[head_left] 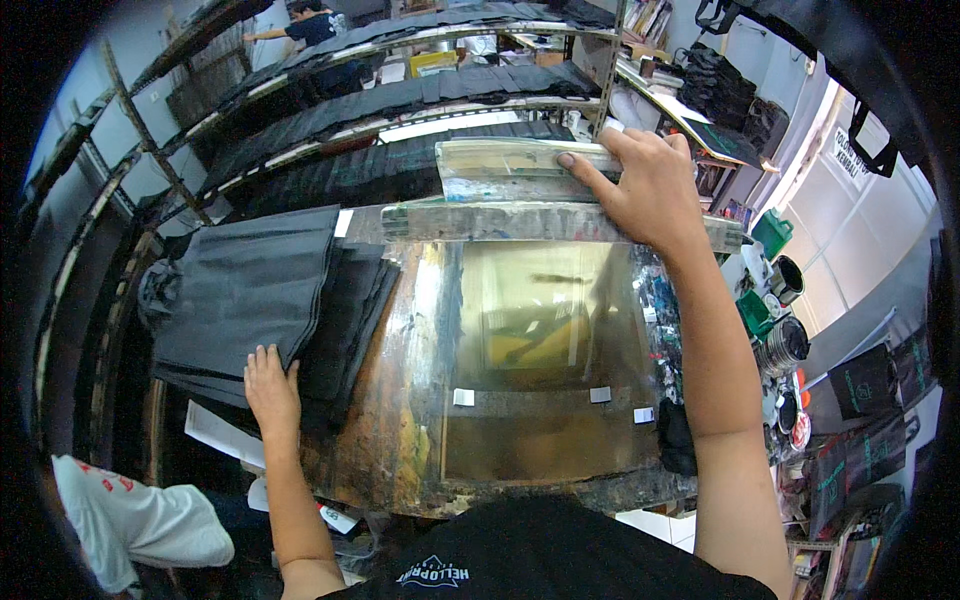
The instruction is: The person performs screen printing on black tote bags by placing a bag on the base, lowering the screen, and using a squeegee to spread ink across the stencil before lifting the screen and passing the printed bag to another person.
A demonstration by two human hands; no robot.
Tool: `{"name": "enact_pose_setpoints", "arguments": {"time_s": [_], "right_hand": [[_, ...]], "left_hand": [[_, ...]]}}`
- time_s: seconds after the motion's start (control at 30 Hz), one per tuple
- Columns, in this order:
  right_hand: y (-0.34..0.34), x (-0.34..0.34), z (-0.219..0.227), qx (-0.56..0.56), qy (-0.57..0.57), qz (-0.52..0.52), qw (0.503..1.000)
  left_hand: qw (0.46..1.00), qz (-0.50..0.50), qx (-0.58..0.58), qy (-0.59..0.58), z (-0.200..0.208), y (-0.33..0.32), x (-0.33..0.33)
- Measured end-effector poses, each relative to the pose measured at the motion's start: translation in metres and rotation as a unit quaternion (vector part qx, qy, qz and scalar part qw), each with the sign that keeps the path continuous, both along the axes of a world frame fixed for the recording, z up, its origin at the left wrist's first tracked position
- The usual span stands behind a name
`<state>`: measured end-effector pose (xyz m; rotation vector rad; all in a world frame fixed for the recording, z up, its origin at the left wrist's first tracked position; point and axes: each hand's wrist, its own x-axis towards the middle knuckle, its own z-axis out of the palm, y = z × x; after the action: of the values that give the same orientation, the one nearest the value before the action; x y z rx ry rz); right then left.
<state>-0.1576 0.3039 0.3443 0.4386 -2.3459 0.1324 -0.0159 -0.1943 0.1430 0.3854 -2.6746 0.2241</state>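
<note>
Right hand (650,185): closed on the upper edge of a stained, translucent pale panel (500,170), thumb pressed to the near face, other fingers over the top and partly hidden. Panel stands raised at the far edge of the tabletop (385,410), right of its far left corner. A long paint-marked bar (480,222) runs just below it, along the same edge; whether panel and bar are joined, cannot tell.

Left hand (270,390): palm down, fingers extended and lying near one another, thumb slightly apart; pinches nothing. It rests on the near right part of a stack of black fabric pieces (250,290) at the left edge of the tabletop. Layers fan out toward the middle; left end bunched.

Between the hands: glossy sheet (540,440) on the tabletop, reflecting yellow, reaching toward the near edge. Three small white tabs on or beside it: left tab (463,397), middle tab (600,394), right tab (643,415). Black cloth (677,440) near the near right corner.

Beyond the right edge: cans (785,343) and a green container (772,233). Past the far edge: rack (400,122) carrying dark flat pieces; behind it, another person (315,28), one arm extended.
</note>
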Motion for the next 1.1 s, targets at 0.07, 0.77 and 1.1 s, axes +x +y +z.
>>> {"name": "enact_pose_setpoints", "arguments": {"time_s": [0.07,0.77,1.1], "right_hand": [[0.003,0.0,0.003,-0.001,-0.005,-0.008,1.0],[0.003,-0.001,-0.003,0.004,-0.009,-0.011,1.0],[0.01,-0.011,-0.008,0.013,0.024,-0.001,1.0]], "left_hand": [[0.999,-0.019,0.041,0.012,0.001,0.002,-0.007],[0.931,0.0,0.272,0.244,0.063,-0.054,-0.042],[0.91,-0.4,-0.107,-0.003,0.085,0.12,-0.038]]}}
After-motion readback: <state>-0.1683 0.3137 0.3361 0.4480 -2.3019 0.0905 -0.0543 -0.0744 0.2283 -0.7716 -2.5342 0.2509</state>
